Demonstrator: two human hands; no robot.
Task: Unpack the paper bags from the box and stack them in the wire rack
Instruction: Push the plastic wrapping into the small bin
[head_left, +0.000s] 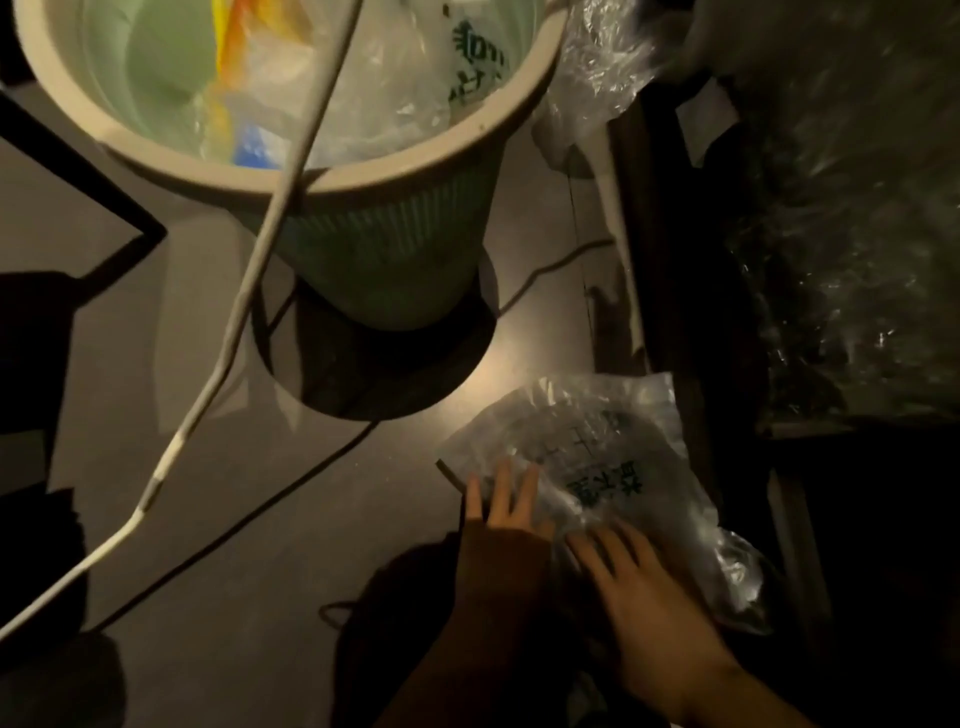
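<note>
A clear plastic wrapper (613, 457) with green printed characters lies on the grey floor at the lower right. My left hand (506, 501), in a dark sleeve, rests with straight fingers on the wrapper's near left edge. My right hand (639, 587) lies flat with spread fingers on the wrapper's near end. Neither hand grips anything. No box, paper bags or wire rack can be made out in this dim view.
A green bin (395, 244) with a beige rim stands at the top centre, holding plastic bags. A white cable (228, 332) crosses in front of it, and a thin dark cable (291, 483) lies on the floor. Crinkled plastic (852, 249) fills the dark right side. Black frame bars (104, 208) are on the left.
</note>
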